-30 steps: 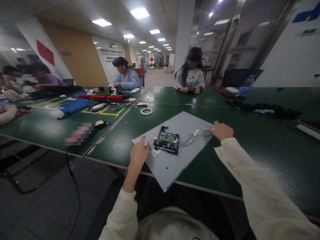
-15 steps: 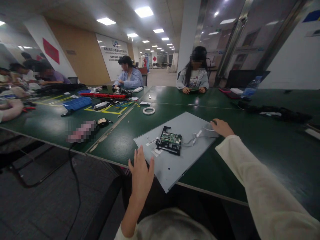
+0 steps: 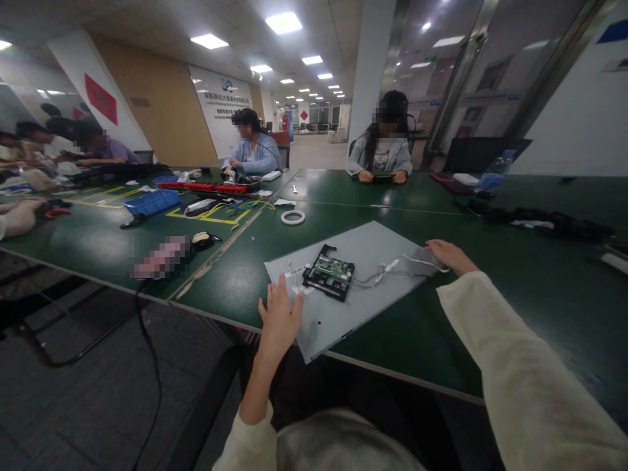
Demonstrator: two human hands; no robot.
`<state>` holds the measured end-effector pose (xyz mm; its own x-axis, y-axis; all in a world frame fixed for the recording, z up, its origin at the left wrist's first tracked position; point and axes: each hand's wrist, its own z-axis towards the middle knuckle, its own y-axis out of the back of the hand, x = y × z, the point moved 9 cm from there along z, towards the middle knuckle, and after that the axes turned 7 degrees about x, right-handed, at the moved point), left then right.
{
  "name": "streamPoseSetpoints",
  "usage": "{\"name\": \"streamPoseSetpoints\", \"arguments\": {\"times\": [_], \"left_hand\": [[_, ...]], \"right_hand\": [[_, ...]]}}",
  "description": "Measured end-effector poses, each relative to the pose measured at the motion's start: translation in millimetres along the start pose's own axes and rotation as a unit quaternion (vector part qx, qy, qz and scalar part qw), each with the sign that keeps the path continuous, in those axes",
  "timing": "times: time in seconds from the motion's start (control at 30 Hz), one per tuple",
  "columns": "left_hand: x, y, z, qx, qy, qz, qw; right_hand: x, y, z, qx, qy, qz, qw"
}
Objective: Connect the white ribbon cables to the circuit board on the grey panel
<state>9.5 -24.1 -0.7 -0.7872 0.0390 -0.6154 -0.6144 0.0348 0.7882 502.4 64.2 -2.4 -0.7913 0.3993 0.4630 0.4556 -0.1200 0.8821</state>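
Note:
A flat grey metal panel lies on the green table, one corner jutting past the front edge. A black bracket with a green circuit board sits on it. From the board a grey-white cable runs toward the panel's right corner. At the panel's left edge is my left hand, open, fingers spread and thumb over the surface. My right hand is at the right corner beside the cable's end, fingers together and closed on the panel's edge; its thumb is hidden.
A white ring and a small wrench lie beyond the panel. On the left are a blue tray, wires and a blurred pink item. A water bottle stands far right. Two people sit opposite; others are at the left.
The panel has turned slightly clockwise, its far corner shifting right and its near corner left. My right hand has moved right, and my left hand a little up and right.

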Motion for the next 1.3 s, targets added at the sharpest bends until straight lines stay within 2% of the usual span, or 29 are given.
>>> {"name": "streamPoseSetpoints", "arguments": {"times": [0.1, 0.17, 0.23, 0.43, 0.53, 0.63, 0.77, 0.87, 1.0, 1.3], "left_hand": [[4.3, 3.5, 20.2, 0.037, -0.006, -0.080, 0.996], [5.3, 7.8, 33.9, 0.048, -0.016, -0.137, 0.989], [9.1, 11.3, 47.4, 0.052, 0.001, -0.176, 0.983], [-1.5, 16.7, 78.3, 0.083, -0.016, -0.227, 0.970], [0.2, 21.1, 77.1, 0.060, -0.004, -0.249, 0.967], [8.2, 23.8, 59.2, 0.028, -0.007, -0.309, 0.951], [26.9, 19.0, 29.6, 0.033, 0.015, -0.360, 0.932], [28.5, 14.4, 20.8, 0.071, 0.006, -0.409, 0.910], [24.6, 15.2, 26.0, 0.095, 0.009, -0.445, 0.890], [16.7, 19.1, 59.7, 0.119, -0.001, -0.439, 0.891]], "right_hand": [[-6.8, 2.8, -14.4, 0.002, -0.011, -0.007, 1.000], [-13.5, 5.2, -25.1, 0.007, -0.020, -0.008, 1.000], [-20.4, 7.7, -37.5, 0.011, -0.025, -0.010, 1.000], [-40.4, 7.8, -82.7, 0.014, -0.032, -0.022, 0.999], [-51.2, 1.6, -100.5, 0.015, -0.038, 0.019, 0.999], [-57.3, -1.6, -109.8, 0.011, -0.038, 0.065, 0.997], [-56.6, 2.0, -118.5, 0.005, -0.050, 0.079, 0.996], [-51.7, 6.0, -126.9, 0.003, -0.058, 0.081, 0.995], [-49.2, 6.7, -140.6, 0.003, -0.069, 0.072, 0.995], [-50.5, 4.8, -191.0, -0.064, -0.050, 0.080, 0.993]]}}
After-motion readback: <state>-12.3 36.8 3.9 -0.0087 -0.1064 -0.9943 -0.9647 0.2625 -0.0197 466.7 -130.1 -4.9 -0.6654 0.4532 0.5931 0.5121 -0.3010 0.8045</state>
